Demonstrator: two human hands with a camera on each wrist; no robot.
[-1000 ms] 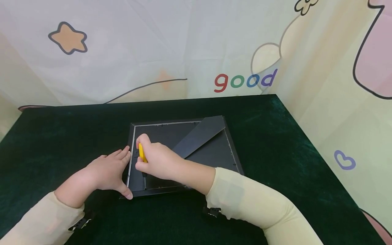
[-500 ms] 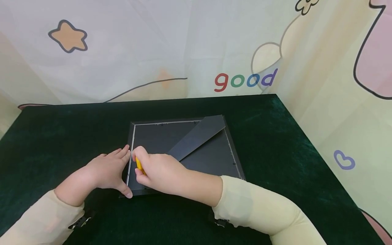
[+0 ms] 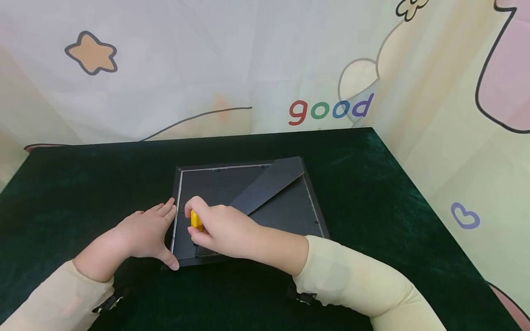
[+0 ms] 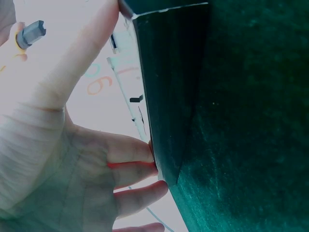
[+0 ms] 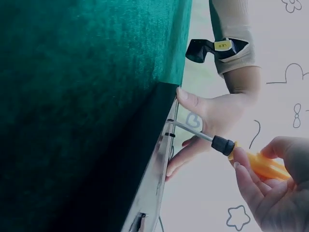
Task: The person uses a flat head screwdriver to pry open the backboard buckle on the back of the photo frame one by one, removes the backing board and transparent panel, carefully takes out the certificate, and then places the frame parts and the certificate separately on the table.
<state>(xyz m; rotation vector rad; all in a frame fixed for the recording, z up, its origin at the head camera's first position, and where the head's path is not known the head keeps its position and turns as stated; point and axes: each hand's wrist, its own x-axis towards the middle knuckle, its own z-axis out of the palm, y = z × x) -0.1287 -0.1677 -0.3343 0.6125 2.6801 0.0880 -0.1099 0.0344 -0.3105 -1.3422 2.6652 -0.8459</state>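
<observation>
Gripping: right hand [image 3: 221,230] curls round the yellow handle of a screwdriver [image 5: 227,146], thumb and fingers closed on it.
Tool tip: the metal shaft runs from the black collar to the left edge of the picture frame [image 3: 248,207], meeting it at a small metal tab on the back; exact contact is too small to tell.
Handle: only a sliver of yellow shows between thumb and forefinger in the head view; the right wrist view shows the orange-yellow grip lying across the fingers.
Left hand: left hand [image 3: 145,232] rests flat against the frame's left rim, fingers straight, thumb hooked at the near left corner, holding nothing.
Left wrist view: fingertips [image 4: 145,152] press on the dark frame edge; the screwdriver's grey end shows at top left.
Frame: lies face down near the middle of the table, black backing board up, thin silver line inside the rim.
Stand: easel leg [image 3: 269,184] lies diagonally across the backing, from the middle to the far right corner.
Surface: dark green velvet cloth [image 3: 393,207] covers the table.
Backdrop: pale cartoon curtain [image 3: 248,59] with a star, the word "good" in colours, and a heart at right.
Sleeves: cream long sleeves on both arms, a black clip at each wrist.
</observation>
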